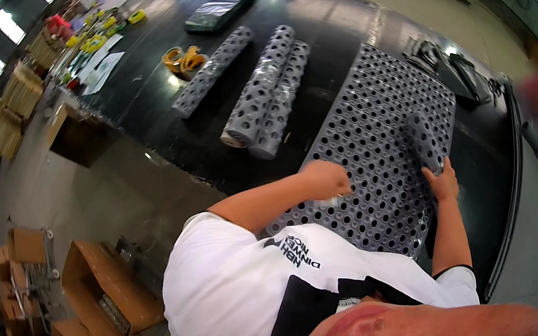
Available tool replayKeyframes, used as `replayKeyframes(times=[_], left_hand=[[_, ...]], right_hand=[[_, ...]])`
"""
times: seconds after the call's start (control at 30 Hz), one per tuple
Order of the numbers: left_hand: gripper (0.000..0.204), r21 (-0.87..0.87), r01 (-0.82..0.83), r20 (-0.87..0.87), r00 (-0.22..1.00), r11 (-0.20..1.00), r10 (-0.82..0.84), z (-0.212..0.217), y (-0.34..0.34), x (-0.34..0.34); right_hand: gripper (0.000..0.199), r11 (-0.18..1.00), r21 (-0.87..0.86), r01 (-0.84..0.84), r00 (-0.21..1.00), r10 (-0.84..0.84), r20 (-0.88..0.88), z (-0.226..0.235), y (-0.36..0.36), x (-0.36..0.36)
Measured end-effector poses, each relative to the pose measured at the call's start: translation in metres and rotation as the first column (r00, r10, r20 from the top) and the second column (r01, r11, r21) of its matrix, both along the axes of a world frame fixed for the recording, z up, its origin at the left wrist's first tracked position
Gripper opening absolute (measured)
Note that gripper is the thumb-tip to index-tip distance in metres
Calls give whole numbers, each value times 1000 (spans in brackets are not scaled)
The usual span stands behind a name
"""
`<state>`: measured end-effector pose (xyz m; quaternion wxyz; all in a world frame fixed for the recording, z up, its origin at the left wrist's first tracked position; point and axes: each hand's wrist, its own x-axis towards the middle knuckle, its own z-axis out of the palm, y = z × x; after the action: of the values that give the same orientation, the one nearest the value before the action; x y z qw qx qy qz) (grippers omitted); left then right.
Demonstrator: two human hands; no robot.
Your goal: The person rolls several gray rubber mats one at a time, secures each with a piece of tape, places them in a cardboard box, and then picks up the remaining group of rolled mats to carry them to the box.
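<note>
Right of centre in the head view, a grey dotted mat point(366, 126) is lying on the dark table point(154, 109). Over its right part, the right hand point(443, 182) is grasping the lower end of a grey roll point(424, 140), which is extending up-frame from the fingers. By the mat's left edge, the left hand point(328, 179) is showing curled fingers; whether they are holding anything, I cannot tell.

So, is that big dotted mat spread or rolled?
Mostly spread: the mat lies broad over the table. Whether the roll at the right hand is part of it, I cannot tell.
</note>
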<state>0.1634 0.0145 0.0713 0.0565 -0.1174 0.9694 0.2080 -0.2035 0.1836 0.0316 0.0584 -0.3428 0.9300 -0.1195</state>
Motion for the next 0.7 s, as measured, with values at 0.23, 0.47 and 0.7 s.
replayKeyframes(times=[0.23,0.47,0.7], left_hand=[[25,-480,-248,87,941,842,327,-40,-36,155],[40,-562,-270,-108,961,782,254,-42,-22,187],[32,-525,-426,-346,898,737,272,-68,-25,188]], right_hand=[[97,957,9,-291,951,291,-103,44,-30,28],[83,362,-68,-930,339,767,-545,143,-187,158],[63,71,57,-996,10,701,-713,148,-395,311]])
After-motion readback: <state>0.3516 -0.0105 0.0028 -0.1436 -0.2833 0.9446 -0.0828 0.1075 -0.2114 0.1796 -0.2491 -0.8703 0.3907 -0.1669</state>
